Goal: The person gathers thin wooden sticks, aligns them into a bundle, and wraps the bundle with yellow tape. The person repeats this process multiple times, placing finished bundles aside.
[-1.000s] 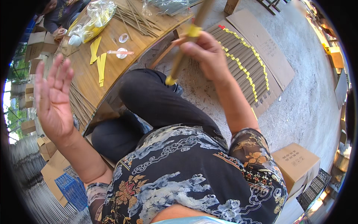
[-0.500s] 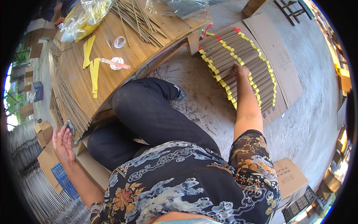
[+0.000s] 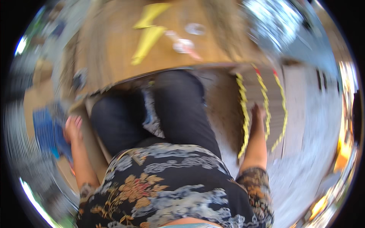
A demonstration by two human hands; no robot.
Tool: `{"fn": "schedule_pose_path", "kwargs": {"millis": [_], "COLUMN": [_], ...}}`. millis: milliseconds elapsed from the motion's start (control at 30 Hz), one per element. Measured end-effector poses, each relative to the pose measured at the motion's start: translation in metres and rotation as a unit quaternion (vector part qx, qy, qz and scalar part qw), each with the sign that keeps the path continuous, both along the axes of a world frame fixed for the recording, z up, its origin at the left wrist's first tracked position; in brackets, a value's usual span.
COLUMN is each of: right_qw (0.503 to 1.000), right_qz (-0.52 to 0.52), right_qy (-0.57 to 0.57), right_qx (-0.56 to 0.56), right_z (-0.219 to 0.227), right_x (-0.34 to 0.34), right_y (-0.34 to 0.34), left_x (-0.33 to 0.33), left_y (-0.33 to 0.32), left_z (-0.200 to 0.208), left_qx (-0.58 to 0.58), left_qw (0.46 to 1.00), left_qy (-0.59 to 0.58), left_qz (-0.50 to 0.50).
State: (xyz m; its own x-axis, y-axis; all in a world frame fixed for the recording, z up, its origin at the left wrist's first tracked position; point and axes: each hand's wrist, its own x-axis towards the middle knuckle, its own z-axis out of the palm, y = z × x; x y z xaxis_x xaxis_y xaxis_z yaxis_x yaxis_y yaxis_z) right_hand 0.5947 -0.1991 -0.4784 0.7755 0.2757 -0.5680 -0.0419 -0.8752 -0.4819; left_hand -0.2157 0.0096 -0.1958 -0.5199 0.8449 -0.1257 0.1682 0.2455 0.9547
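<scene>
My right hand (image 3: 258, 111) is over a row of long brown rods (image 3: 255, 95) lying side by side. Three lines of yellow bands (image 3: 267, 104) with red ends cross the rods. That hand touches or nearly touches the row; blur hides its fingertips and anything in them. Off to the left, my left hand (image 3: 73, 129) is raised beside an open cardboard box (image 3: 98, 146). Its fingers point up, a little bent, and nothing shows in them.
A wooden table (image 3: 114, 57) stands in front of my knees. On it lie yellow strips (image 3: 150, 41), a small white round container (image 3: 183, 46) with a reddish stick (image 3: 194, 54), and a clear ring (image 3: 195, 29). A blue crate (image 3: 45, 127) is at the left. Cardboard (image 3: 294, 114) lies under the rods.
My view has swung right, so the table and rods sit differently in the picture, with blur. My left hand has come down from near the table's corner. My right hand stays at the rods.
</scene>
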Motion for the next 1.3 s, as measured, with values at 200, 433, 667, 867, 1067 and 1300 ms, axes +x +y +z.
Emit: {"fn": "schedule_pose_path", "kwargs": {"millis": [200, 433, 667, 867, 1067, 1300], "right_qw": [0.904, 0.937, 0.921, 0.91, 0.907, 0.91], "right_qz": [0.061, 0.329, 0.388, 0.408, 0.408, 0.394], "right_qy": [0.269, 0.038, 0.025, 0.0, -0.018, -0.035], "right_qx": [0.328, 0.109, -0.018, -0.071, -0.103, -0.126], "right_z": [0.047, -0.003, 0.057, 0.084, 0.096, 0.113], "right_x": [-0.13, -0.139, -0.167, -0.18, -0.187, -0.196], "right_y": [0.002, -0.011, 0.007, 0.013, 0.011, 0.002], "left_x": [-0.018, -0.032, -0.04, -0.046, -0.078, -0.081], "left_y": [-0.072, -0.154, -0.192, -0.166, -0.138, -0.136], "left_z": [-0.06, -0.169, -0.283, -0.298, -0.326, -0.341], "left_qx": [-0.063, -0.314, -0.414, -0.376, -0.444, -0.461], "left_qw": [0.984, 0.929, 0.876, 0.864, 0.828, 0.814], "left_qy": [0.03, 0.194, 0.236, 0.324, 0.321, 0.341], "left_qz": [0.165, 0.017, -0.072, -0.081, -0.116, -0.089]}}
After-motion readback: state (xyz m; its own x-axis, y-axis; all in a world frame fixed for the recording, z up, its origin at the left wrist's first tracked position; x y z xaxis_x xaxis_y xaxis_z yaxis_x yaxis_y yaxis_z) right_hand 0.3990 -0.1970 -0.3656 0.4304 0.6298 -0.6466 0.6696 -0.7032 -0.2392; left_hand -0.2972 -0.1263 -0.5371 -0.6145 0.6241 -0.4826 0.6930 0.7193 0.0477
